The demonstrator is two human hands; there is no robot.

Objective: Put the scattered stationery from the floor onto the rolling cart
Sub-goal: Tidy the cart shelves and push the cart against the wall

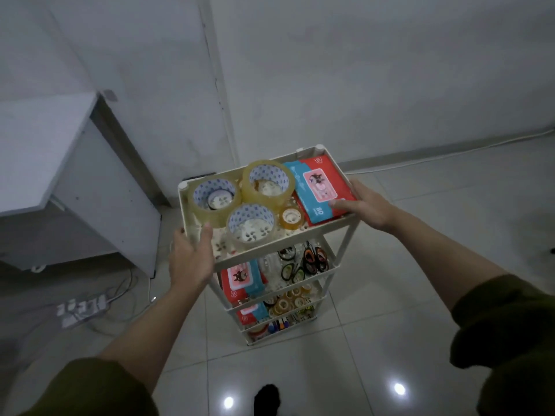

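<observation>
Left hand (189,259) gripping near-left corner of rolling cart (271,256); right hand (365,205) grasping right rim beside wipes pack (319,189). Three tape rolls (251,225) on top tray.

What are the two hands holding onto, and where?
Both hold the rolling cart by its top tray rim. The left hand grips the near left corner, thumb over the edge. The right hand holds the right side, thumb on the red wipes pack.

Glossy tiled floor (420,295), white walls (360,70)
</observation>
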